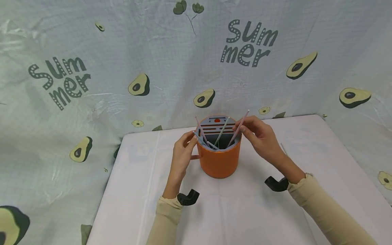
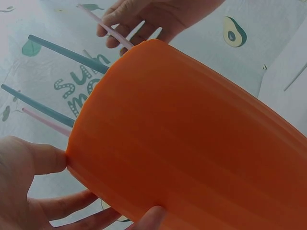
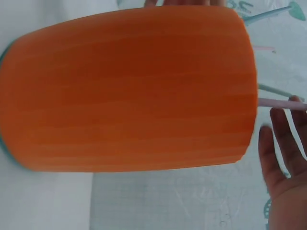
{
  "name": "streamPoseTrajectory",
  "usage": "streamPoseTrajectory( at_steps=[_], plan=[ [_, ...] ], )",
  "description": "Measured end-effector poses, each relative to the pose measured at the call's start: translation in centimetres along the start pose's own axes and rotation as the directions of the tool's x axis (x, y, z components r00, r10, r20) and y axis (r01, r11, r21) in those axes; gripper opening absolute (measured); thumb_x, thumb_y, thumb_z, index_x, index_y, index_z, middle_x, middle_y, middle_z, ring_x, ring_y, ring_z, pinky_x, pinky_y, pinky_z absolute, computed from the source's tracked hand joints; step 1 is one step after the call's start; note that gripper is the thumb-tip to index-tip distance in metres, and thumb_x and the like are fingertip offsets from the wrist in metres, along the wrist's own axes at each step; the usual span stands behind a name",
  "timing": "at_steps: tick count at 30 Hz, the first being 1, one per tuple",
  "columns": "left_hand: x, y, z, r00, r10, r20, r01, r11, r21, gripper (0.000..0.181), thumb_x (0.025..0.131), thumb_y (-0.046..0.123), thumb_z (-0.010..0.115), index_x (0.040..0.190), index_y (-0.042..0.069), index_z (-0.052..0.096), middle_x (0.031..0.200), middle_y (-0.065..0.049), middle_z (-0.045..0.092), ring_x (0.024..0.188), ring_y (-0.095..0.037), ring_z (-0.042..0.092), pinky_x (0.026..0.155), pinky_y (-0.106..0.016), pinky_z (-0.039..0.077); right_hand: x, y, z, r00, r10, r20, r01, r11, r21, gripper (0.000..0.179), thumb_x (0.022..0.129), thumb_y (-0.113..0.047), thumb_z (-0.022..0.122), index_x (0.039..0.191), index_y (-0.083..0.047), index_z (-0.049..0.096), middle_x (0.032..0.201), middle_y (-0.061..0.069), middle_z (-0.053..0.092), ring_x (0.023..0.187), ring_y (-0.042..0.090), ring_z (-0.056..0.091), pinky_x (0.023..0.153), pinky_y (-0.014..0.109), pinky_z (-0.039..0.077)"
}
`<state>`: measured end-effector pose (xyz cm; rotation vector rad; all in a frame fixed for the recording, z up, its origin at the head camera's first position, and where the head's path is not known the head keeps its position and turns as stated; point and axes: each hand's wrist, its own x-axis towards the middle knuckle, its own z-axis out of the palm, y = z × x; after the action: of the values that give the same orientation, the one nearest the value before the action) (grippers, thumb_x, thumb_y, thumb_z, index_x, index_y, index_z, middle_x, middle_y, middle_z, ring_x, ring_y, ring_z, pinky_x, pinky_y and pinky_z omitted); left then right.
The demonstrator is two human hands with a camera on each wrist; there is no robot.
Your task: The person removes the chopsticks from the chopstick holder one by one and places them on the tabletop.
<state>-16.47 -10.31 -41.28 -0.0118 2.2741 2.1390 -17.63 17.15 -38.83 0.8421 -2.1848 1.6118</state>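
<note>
An orange round holder (image 1: pixel 219 165) with a grey slotted insert (image 1: pixel 211 123) stands upright on the table. Several thin straws lean out of its opening, among them a pale green straw (image 1: pixel 222 131) and a blue straw (image 1: pixel 199 137). My left hand (image 1: pixel 182 153) holds the holder's left side, its thumb (image 2: pixel 48 158) at the rim and other fingers round the wall. At the right of the rim, my right hand (image 1: pixel 258 136) pinches a pink straw (image 1: pixel 240 127) between thumb and fingers. The straw's lower end sits inside the holder.
A white-covered table (image 1: pixel 147 190) lies under the holder. Behind it hangs a pale curtain (image 1: pixel 171 51) printed with avocados and lettering. One thin light stick (image 1: pixel 283 148) shows on the table beyond my right wrist. Black wrist cameras (image 1: pixel 188 198) project from both wrists.
</note>
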Motion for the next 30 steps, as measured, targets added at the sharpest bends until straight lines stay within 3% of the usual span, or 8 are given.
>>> streamPoseTrajectory(
  at_steps=[4,12,19,23,28,30],
  plan=[
    [0.1,0.1,-0.1,1.0,0.007,-0.001,-0.007,1.0,0.009,0.041,0.107,0.029,0.058,0.145,0.012,0.06,0.148,-0.01,0.061,0.135,-0.03,0.06,0.069,-0.041,0.068,0.2,-0.6,0.0,0.997,-0.042,-0.062,0.046,0.996,0.072,0.019,0.103,0.006,0.056,0.122,0.005,0.059,0.114,0.002,0.068,0.103,0.01,0.07,0.091,0.019,0.061],
    [0.3,-0.1,-0.1,1.0,0.001,0.0,-0.001,1.0,0.01,0.042,0.107,0.029,0.058,0.145,0.013,0.06,0.148,-0.01,0.061,0.135,-0.029,0.06,0.068,-0.038,0.068,0.9,-1.9,-0.2,0.968,-0.151,-0.199,0.177,0.977,0.116,0.026,0.099,0.018,0.054,0.124,0.014,0.057,0.109,0.003,0.07,0.098,0.013,0.072,0.089,0.021,0.063],
    [0.1,-0.4,0.0,1.0,0.002,-0.001,-0.002,1.0,0.005,0.042,0.107,0.029,0.058,0.145,0.012,0.06,0.148,-0.01,0.06,0.135,-0.03,0.059,0.069,-0.042,0.068,1.2,-2.8,-0.4,0.936,-0.2,-0.29,0.243,0.963,0.12,0.024,0.103,0.005,0.057,0.123,0.018,0.054,0.104,0.002,0.071,0.094,0.014,0.072,0.085,0.022,0.064],
    [0.1,-0.4,0.0,1.0,0.0,-0.007,0.0,1.0,0.005,0.042,0.107,0.03,0.059,0.145,0.012,0.06,0.149,-0.01,0.06,0.136,-0.031,0.059,0.07,-0.043,0.068,1.4,-3.2,-0.8,0.894,-0.226,-0.386,0.292,0.949,0.12,0.028,0.104,0.0,0.059,0.122,0.021,0.052,0.104,0.004,0.069,0.09,0.015,0.072,0.085,0.024,0.065],
    [0.1,-0.5,0.0,1.0,0.008,-0.009,-0.008,1.0,0.001,0.042,0.107,0.029,0.059,0.145,0.012,0.06,0.149,-0.011,0.06,0.135,-0.032,0.059,0.07,-0.043,0.068,1.6,-3.8,-1.5,0.812,-0.219,-0.541,0.365,0.914,0.179,0.03,0.103,-0.002,0.061,0.121,0.02,0.053,0.098,0.01,0.069,0.083,0.019,0.073,0.083,0.026,0.066],
    [0.1,-0.5,-0.1,1.0,0.005,-0.01,-0.005,1.0,0.002,0.042,0.107,0.029,0.059,0.145,0.012,0.059,0.149,-0.011,0.06,0.135,-0.031,0.059,0.07,-0.042,0.068,1.7,-4.0,-1.8,0.788,-0.203,-0.582,0.385,0.899,0.209,0.028,0.103,-0.003,0.061,0.12,0.019,0.054,0.096,0.012,0.069,0.08,0.02,0.073,0.081,0.027,0.066]
  ],
)
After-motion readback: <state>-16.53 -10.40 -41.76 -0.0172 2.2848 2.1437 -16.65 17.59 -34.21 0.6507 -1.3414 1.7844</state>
